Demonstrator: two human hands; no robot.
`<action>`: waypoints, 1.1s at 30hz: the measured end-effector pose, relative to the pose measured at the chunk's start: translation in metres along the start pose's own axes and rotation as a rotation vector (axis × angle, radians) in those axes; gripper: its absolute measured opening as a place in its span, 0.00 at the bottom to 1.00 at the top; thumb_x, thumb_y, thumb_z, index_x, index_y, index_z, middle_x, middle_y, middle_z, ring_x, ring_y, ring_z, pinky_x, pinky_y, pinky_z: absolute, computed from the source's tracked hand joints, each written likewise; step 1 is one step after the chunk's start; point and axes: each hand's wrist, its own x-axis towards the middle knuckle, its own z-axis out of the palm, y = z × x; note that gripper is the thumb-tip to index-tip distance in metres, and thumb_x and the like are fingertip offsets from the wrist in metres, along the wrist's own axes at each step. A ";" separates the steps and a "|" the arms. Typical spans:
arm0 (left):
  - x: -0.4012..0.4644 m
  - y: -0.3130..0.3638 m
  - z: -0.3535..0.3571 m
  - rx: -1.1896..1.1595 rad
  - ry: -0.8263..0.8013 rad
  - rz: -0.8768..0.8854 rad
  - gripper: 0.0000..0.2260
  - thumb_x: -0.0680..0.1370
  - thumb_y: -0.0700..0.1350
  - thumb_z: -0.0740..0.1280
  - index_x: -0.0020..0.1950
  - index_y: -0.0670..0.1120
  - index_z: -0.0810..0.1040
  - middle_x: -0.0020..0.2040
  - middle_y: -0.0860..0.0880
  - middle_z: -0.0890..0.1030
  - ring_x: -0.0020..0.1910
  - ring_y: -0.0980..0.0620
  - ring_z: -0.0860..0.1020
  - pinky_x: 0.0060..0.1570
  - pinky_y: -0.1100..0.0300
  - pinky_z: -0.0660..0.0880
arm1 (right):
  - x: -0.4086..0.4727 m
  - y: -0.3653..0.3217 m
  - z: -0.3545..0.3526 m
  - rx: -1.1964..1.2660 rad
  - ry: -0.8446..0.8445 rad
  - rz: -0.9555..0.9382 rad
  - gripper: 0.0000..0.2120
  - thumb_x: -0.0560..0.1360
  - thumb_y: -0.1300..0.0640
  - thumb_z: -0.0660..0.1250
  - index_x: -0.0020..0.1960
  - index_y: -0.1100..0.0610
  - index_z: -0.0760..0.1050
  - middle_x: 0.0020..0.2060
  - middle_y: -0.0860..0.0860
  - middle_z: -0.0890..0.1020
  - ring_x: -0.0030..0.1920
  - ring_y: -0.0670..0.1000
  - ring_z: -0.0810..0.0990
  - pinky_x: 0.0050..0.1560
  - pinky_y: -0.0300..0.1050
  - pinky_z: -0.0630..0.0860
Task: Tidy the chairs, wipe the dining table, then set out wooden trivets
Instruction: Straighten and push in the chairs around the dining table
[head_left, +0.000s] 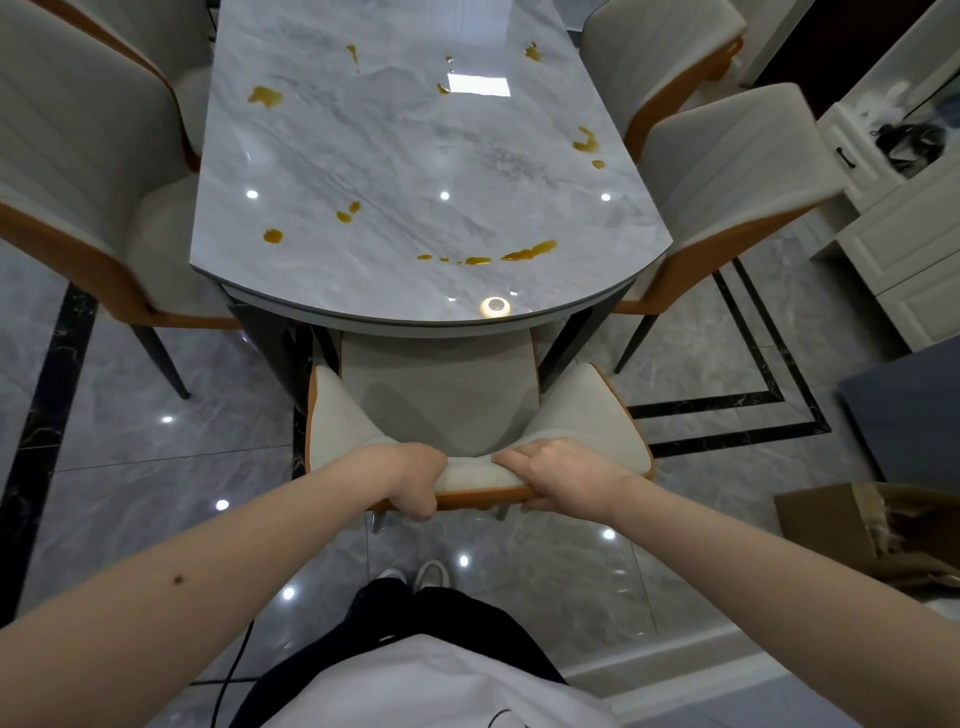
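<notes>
A grey chair (441, 395) with an orange-brown shell stands at the near end of the table, its seat partly under the tabletop. My left hand (410, 480) grips the top of its backrest on the left, and my right hand (558, 475) grips the same backrest on the right. The grey marble dining table (395, 156) stretches away from me and carries several amber spills (530, 253). No cloth or wooden trivets are in view.
Two matching chairs (78, 171) stand along the table's left side and two more chairs (727, 171) along the right. A white cabinet (909, 234) is at the right, with a cardboard box (878, 525) on the floor near my right arm. A black cable (234, 670) crosses the floor.
</notes>
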 end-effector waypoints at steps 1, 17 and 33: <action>0.000 0.000 0.000 -0.011 -0.002 -0.004 0.28 0.70 0.44 0.69 0.69 0.44 0.67 0.61 0.45 0.75 0.56 0.44 0.78 0.55 0.49 0.77 | -0.001 0.001 0.000 0.004 -0.001 -0.008 0.28 0.73 0.50 0.70 0.70 0.53 0.64 0.60 0.52 0.78 0.58 0.53 0.77 0.58 0.50 0.74; -0.002 0.007 -0.003 0.026 -0.028 -0.019 0.27 0.72 0.46 0.70 0.69 0.45 0.67 0.63 0.45 0.74 0.59 0.45 0.75 0.59 0.51 0.74 | -0.005 0.004 0.001 -0.022 0.043 -0.084 0.26 0.78 0.54 0.65 0.73 0.55 0.63 0.66 0.53 0.75 0.61 0.54 0.77 0.61 0.49 0.74; -0.005 0.016 -0.004 0.011 -0.042 -0.043 0.28 0.70 0.46 0.71 0.69 0.47 0.67 0.61 0.46 0.76 0.57 0.45 0.76 0.58 0.50 0.75 | -0.010 0.009 0.003 -0.043 0.041 -0.098 0.26 0.78 0.53 0.65 0.74 0.54 0.63 0.66 0.52 0.75 0.62 0.53 0.77 0.61 0.48 0.74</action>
